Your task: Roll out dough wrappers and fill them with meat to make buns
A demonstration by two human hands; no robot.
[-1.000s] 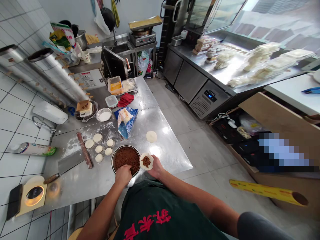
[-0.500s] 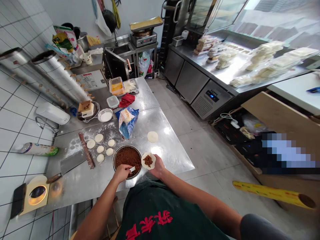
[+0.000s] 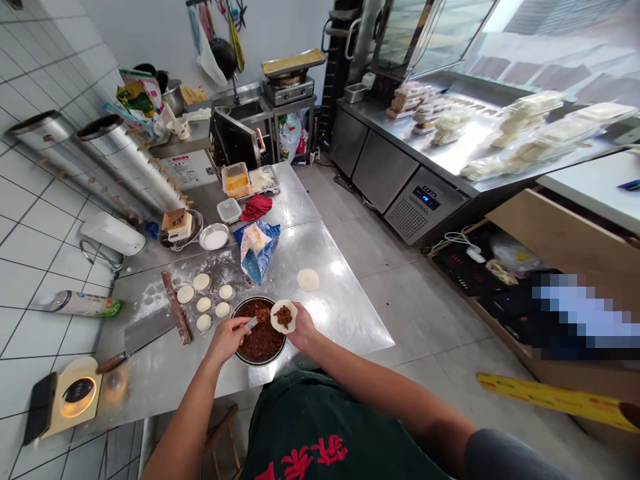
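Note:
My left hand (image 3: 227, 340) is closed on a small, pale, flat spatula (image 3: 252, 323) above the metal bowl (image 3: 240, 358), and its lower end is hard to make out. Dark brown minced filling (image 3: 260, 343) lies in the bowl. Cupped in my right hand (image 3: 303, 328) is a round dough wrapper (image 3: 276, 325) with a clump of filling in its middle, held over the bowl's right side. Several small dough rounds (image 3: 204, 305) lie left of the bowl, near a dark rolling pin (image 3: 176, 308). One larger flat dough round (image 3: 308, 280) rests beyond my right hand.
A cleaver (image 3: 145, 335) lies at the left beside a lit round-dial device (image 3: 77, 397). Behind the bowl stand a blue bag (image 3: 257, 247), a bowl of white powder (image 3: 214, 236), a red cloth (image 3: 257, 207) and a plastic tub (image 3: 235, 181). The steel table's right edge borders the floor.
My right hand has brought the filled wrapper left, over the bowl's edge. My left hand has shifted with the spatula toward the bowl's upper left. The camera view has moved slightly.

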